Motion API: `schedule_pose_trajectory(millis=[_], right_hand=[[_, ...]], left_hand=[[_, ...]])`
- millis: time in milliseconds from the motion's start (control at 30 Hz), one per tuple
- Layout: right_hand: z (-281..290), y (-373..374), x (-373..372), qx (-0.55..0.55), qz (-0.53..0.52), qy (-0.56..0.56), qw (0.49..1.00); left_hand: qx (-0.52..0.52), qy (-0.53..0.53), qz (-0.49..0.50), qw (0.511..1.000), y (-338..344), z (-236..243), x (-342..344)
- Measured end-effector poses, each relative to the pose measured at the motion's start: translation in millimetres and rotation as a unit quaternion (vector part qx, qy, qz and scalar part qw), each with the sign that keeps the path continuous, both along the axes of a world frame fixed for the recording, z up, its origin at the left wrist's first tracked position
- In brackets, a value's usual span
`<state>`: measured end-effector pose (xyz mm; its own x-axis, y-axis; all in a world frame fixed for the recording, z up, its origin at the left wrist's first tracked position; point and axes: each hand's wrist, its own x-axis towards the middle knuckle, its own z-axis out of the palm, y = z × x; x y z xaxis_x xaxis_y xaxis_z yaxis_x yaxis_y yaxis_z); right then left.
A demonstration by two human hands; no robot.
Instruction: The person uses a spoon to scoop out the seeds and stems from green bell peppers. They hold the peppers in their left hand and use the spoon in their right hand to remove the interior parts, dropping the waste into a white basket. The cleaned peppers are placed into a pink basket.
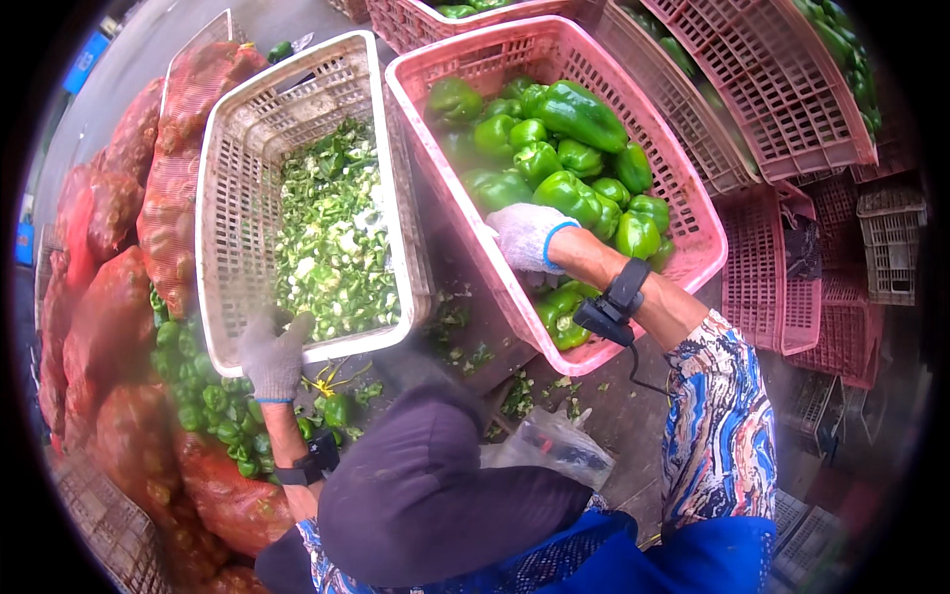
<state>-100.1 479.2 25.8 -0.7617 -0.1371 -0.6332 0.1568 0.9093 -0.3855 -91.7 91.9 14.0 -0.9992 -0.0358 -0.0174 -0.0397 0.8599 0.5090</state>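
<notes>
My left hand (272, 358), in a grey knit glove, is at the near left corner of a whitish plastic crate (297, 353). Its thumb stands apart from its blurred fingers, and nothing shows between them. Chopped green and pale pepper pieces (332, 247) lie in that crate. To the right, my right hand (529, 238), in a white glove with a blue cuff, reaches into a pink crate (683, 173) of whole green bell peppers (574, 193). The back of this glove faces up beside the peppers; its fingers are hidden, so any hold cannot be made out.
Red mesh sacks (104, 317) are piled at the left, beside loose green peppers (213, 411). More pink crates (767, 84) stand at the far right. Pepper scraps (520, 396) and a clear plastic bag (554, 445) lie between the crates and my knee (426, 475).
</notes>
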Motion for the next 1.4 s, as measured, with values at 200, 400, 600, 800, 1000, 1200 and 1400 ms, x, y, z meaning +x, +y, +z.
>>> schedule_pose_trajectory(millis=[200, 400, 600, 800, 1000, 1200, 1400], right_hand=[[-4.5, -3.8, 3.5, -0.031, 0.008, 0.029, 0.999], [4.8, -6.4, 2.6, 0.018, 0.012, -0.029, 0.999], [-28.8, 2.5, 17.0, 0.029, 0.013, 0.111, 0.993], [-18.8, -6.0, 19.7, 0.035, 0.021, 0.112, 0.993], [-10.4, -9.0, 22.9, 0.065, 0.008, 0.097, 0.993], [-10.1, 1.9, 35.9, 0.062, -0.073, 0.128, 0.987], [-1.0, -19.0, 29.8, -0.023, -0.156, 0.222, 0.962]], left_hand=[[-0.027, 0.035, -0.025, 0.999, -15.1, -16.6, -0.4], [0.001, 0.005, 0.006, 1.000, -8.2, -8.4, 3.5], [0.007, 0.037, -0.018, 0.999, -10.1, -9.5, 2.0], [-0.008, 0.030, -0.014, 0.999, -11.4, -7.4, 2.4], [0.004, 0.038, -0.020, 0.999, -13.7, -8.6, 2.5], [0.007, 0.036, -0.028, 0.999, -6.1, -17.6, 1.8], [0.010, 0.087, 0.003, 0.996, -41.0, -11.7, 4.1]])
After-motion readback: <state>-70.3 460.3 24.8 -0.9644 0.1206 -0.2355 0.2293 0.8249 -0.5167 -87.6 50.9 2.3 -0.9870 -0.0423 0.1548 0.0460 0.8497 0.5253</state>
